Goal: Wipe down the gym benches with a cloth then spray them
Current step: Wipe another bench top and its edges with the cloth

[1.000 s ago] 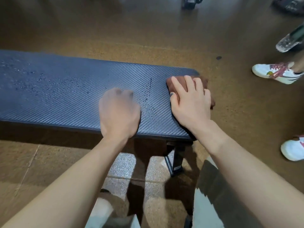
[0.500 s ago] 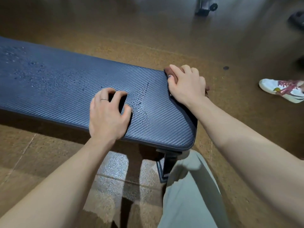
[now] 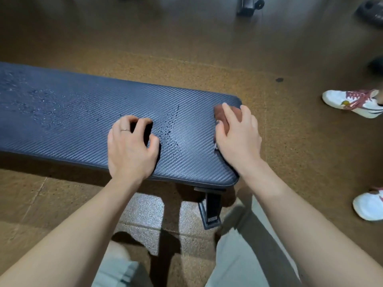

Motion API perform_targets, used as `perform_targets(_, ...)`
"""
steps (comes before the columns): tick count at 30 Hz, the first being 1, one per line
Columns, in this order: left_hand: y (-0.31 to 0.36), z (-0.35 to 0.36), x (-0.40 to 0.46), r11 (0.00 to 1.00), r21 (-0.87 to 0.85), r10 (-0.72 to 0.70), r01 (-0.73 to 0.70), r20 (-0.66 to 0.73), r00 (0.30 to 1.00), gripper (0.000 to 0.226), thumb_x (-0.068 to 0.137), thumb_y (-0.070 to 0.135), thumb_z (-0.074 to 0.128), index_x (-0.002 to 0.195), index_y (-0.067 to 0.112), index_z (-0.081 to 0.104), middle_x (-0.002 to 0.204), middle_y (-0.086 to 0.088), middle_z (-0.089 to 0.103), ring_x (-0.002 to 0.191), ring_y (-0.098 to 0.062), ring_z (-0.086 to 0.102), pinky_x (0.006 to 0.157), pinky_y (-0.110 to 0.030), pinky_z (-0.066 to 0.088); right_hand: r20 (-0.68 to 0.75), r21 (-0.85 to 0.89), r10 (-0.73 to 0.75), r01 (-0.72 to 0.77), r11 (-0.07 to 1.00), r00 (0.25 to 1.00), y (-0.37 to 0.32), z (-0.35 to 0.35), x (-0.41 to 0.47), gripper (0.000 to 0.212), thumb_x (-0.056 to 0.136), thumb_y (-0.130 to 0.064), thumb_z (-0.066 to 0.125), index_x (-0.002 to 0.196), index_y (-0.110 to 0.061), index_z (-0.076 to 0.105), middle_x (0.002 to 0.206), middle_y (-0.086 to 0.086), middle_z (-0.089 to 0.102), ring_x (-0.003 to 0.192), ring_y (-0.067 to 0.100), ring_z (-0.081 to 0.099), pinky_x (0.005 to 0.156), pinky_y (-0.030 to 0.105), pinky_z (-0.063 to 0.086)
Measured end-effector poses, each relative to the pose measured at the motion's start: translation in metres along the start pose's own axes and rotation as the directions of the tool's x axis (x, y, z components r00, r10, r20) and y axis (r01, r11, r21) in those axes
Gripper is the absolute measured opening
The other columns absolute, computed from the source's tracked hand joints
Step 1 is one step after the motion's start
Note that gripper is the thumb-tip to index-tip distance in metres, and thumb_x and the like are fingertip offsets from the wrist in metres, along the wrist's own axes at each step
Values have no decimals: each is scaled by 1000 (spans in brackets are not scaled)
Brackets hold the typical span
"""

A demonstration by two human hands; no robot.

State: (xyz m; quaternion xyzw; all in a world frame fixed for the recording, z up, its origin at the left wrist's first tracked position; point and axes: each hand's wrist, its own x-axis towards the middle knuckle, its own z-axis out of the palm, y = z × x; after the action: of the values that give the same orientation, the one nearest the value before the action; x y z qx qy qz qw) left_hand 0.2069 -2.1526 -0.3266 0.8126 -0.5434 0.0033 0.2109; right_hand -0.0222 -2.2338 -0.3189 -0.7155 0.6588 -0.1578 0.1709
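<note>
Floor [image 3: 186, 48]: brown, speckled, glossy; paler grey tiled patch [image 3: 149, 212] on the near side under the bench, crossed by shadows.

Bench [image 3: 83, 121]: long dark blue pad, woven diagonal texture, running from the left edge to right of centre; rounded right end. Black metal leg [image 3: 211, 208] under the right end, foot on the floor.

Droplets [image 3: 167, 129]: cluster of water beads on the pad between the two hands; wider scatter of beads toward the far left part of the pad.

Cloth [image 3: 235, 113]: reddish-brown, folded, at the far right corner of the pad, mostly covered by a hand.

Right hand [image 3: 238, 135]: laid over the cloth, fingers and thumb curled round it, grasping and pressing it onto the right end of the pad.

Left hand [image 3: 130, 146]: on the pad near its near edge, left of the droplet cluster; fingers arched, tips touching the surface, grasping nothing. Thin ring [image 3: 124, 130] on one finger.

Trousers [image 3: 238, 255]: pale grey-green, two legs at the bottom of the view, near side of the bench.

Shoes: white trainer with dark red laces [image 3: 352, 102] at the right, far side; second white trainer [image 3: 369, 206] at the right edge, nearer. Belonging to another person, otherwise out of view.

Equipment: dark object with a wheel [image 3: 248, 6] at the far top; dark rounded item [image 3: 371, 9] at the far top right, too blurred to identify.
</note>
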Motion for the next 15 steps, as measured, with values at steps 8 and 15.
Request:
perform_targets(8,-1,2,0,1000,13,23,-23,-14,1000,35,95,38,48,124,25,63,126,-5,50,120,-27,45,111,-45,35,-42,252,106,-92,963,994,10,3,24,52,104,-48,41,155,-44,34,161,2,32,136,32,48,113,44,41)
perform_targets(15,-1,2,-2,999,35,34,-33,-13,999,35,96,38,47,124,25,62,125,-4,51,118,-27,45,108,-44,37,-17,247,140,-132,960,990,0,7,-107,53,107,-40,42,159,-40,30,166,0,15,151,25,23,122,46,30)
